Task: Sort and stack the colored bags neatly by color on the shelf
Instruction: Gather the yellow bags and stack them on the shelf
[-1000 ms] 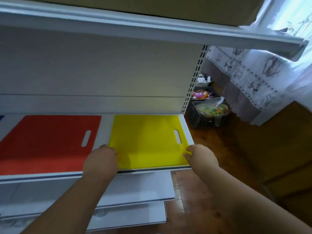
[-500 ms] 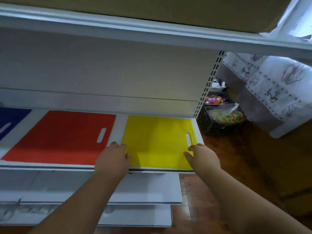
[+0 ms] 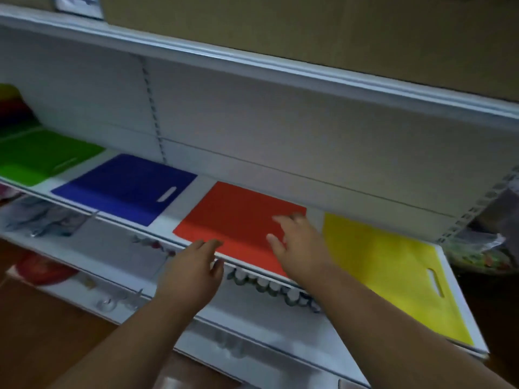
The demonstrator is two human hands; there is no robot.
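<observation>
Flat coloured bags lie in a row on the white shelf (image 3: 168,224): green bag (image 3: 36,158) at far left, then blue bag (image 3: 126,188), red bag (image 3: 238,220) and yellow bag (image 3: 393,276) at the right. A pile of mixed colours (image 3: 9,103) shows at the far left edge. My left hand (image 3: 193,273) hovers at the shelf's front edge just below the red bag's near corner, fingers apart, holding nothing. My right hand (image 3: 297,245) lies spread over the red bag's right side, covering its handle end.
A cardboard box (image 3: 309,32) sits on the upper shelf (image 3: 252,63). Lower shelves hold small bottles (image 3: 269,286), packets (image 3: 42,217) and a red item (image 3: 42,269). A plastic-wrapped basket (image 3: 483,254) stands on the wooden floor at right.
Both hands left the yellow bag and moved left to the red bag. The view swung left, bringing the blue and green bags into sight.
</observation>
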